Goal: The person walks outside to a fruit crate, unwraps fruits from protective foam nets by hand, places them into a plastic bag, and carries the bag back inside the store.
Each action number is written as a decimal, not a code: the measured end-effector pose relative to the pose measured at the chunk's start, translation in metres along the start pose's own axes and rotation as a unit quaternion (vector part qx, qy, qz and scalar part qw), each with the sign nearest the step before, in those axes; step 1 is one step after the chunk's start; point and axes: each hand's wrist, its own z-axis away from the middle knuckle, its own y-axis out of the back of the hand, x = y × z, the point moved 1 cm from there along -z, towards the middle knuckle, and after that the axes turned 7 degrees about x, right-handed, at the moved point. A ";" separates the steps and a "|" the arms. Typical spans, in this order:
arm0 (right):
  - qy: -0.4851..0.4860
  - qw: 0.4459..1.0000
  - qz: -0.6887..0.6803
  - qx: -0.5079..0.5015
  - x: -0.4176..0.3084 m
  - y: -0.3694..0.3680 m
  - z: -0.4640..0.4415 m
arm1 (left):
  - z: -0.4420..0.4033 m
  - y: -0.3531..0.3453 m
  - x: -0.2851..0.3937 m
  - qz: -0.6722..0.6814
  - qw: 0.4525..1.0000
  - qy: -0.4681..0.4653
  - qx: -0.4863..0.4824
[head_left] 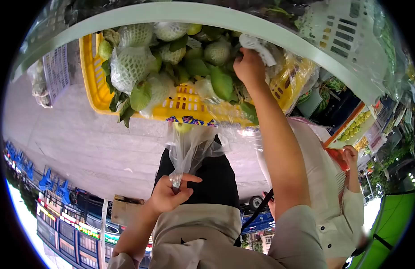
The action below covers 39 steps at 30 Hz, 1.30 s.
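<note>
My left hand (172, 193) is closed round the gathered neck of a clear plastic bag (189, 145), which hangs in front of my dark trousers with a green fruit (183, 127) visible at its far end. Out over the yellow crate (93, 92), my right hand (250, 66) reaches in at the right part of the fruit. Its fingers are at a white foam net (257, 47); whether a fruit is inside cannot be made out. Green leaves (221, 83) and fruits in white foam nets (132, 67) fill the crate.
A pale curved rim (171, 13) crosses above the crate. Another person (312, 175) in light clothing stands close on the right, one hand (350, 157) near a red bag. A white basket (57, 74) stands at left; a box of green fruit (354, 127) is at right.
</note>
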 end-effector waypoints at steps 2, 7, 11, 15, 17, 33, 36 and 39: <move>0.025 0.987 -0.050 0.151 -0.013 -0.008 -0.012 | 0.003 0.005 -0.002 -0.001 1.000 0.011 0.003; 0.128 0.976 -0.107 0.142 -0.073 -0.039 -0.005 | 0.004 0.014 -0.009 -0.008 1.000 0.019 0.003; 0.141 0.989 0.043 -0.008 -0.066 -0.037 0.013 | 0.007 0.014 0.001 -0.018 1.000 0.006 0.013; 0.066 0.988 0.108 -0.091 -0.053 -0.020 0.012 | 0.012 0.026 0.009 -0.037 0.999 0.009 0.026; -0.048 0.969 0.166 -0.175 -0.047 0.007 -0.003 | 0.013 0.034 0.009 -0.031 0.999 0.003 0.030; -0.054 0.998 0.019 -0.025 -0.043 -0.070 -0.034 | 0.003 0.053 0.001 0.010 0.998 0.010 0.056; -0.043 0.997 -0.009 0.066 -0.047 -0.088 -0.021 | 0.002 0.049 0.005 0.010 0.998 0.026 0.049; -0.097 0.985 -0.140 -0.023 -0.039 -0.089 -0.022 | 0.003 0.044 0.005 0.042 0.998 0.025 0.046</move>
